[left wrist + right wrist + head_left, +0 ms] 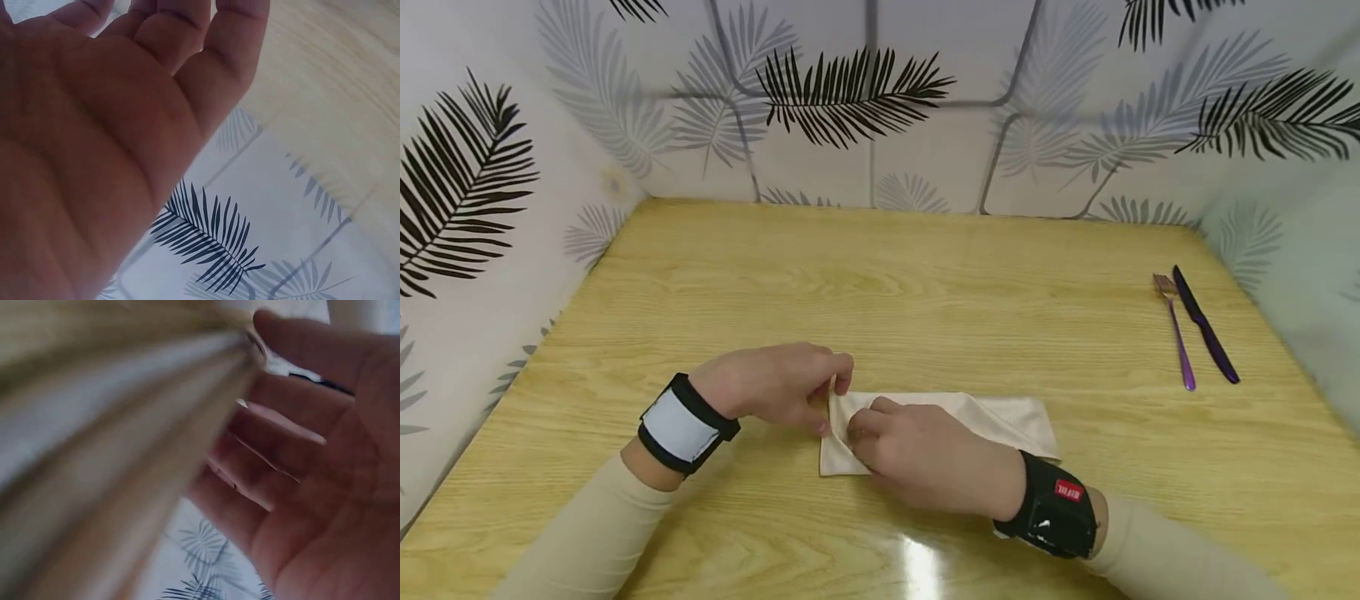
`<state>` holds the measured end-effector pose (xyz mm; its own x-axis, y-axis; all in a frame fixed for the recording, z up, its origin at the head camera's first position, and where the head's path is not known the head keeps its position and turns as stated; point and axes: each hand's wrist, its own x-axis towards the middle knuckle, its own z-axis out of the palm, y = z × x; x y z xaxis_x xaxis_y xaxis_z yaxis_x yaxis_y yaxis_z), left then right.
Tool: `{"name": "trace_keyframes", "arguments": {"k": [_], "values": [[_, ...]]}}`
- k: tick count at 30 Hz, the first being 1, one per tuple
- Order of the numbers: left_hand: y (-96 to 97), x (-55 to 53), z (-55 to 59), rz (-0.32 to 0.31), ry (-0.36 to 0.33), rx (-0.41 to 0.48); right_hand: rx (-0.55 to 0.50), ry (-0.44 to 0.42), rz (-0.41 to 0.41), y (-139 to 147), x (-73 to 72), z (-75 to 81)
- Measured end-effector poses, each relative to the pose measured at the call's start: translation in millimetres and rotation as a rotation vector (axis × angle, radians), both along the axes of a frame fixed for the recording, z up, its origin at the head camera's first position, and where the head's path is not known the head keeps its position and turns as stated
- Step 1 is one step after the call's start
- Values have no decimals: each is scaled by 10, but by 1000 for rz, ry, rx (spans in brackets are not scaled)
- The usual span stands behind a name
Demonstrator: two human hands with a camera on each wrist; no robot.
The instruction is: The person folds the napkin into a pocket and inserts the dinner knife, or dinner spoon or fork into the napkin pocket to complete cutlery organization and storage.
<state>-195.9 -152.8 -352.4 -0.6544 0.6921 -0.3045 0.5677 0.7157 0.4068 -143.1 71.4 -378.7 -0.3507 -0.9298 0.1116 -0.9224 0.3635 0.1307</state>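
A cream cloth napkin (1015,421), folded into a long strip, lies on the table with some loose creases. My right hand (925,458) pinches the napkin near its left part, between thumb and fingers. In the right wrist view the blurred cloth (119,444) runs in folds up to the thumb and fingertips of that hand (312,450). At the napkin's left end is my left hand (782,383), its fingers loosely bent over the upper left corner and its thumb beside the edge. The left wrist view shows the palm (94,131) and bent fingers, no cloth.
A purple fork (1177,333) and a dark purple knife (1206,325) lie side by side at the table's right. The wooden table (850,283) meets leaf-patterned fabric (880,158) at its back and sides.
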Motion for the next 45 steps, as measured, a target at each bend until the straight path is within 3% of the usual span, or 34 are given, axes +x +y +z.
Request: {"name": "trace_keyframes", "arguments": {"k": [7, 10, 14, 17, 21, 26, 29, 37, 45], "values": [[59, 51, 23, 17, 78, -46, -38, 327, -16, -99, 166, -177], [123, 102, 10, -24, 155, -2, -57, 387, -61, -108, 220, -218], [267, 169, -50, -132, 195, 97, -54, 228, -121, -9, 235, -123], [363, 209, -105, -169, 202, 101, -24, -21, -158, 172, 149, 61], [459, 236, -182, -176, 223, 82, 75, -344, -245, 491, -139, 285], [521, 271, -301, -225, 221, 77, 224, -630, -307, 762, -476, 315], [515, 286, -331, -228, 187, 101, 261, -696, -278, 803, -546, 264], [486, 289, -303, -210, 35, 165, 266, -707, -241, 840, -508, 240], [541, 257, -315, -218, 50, 157, 352, -815, -246, 929, -499, 276]]}}
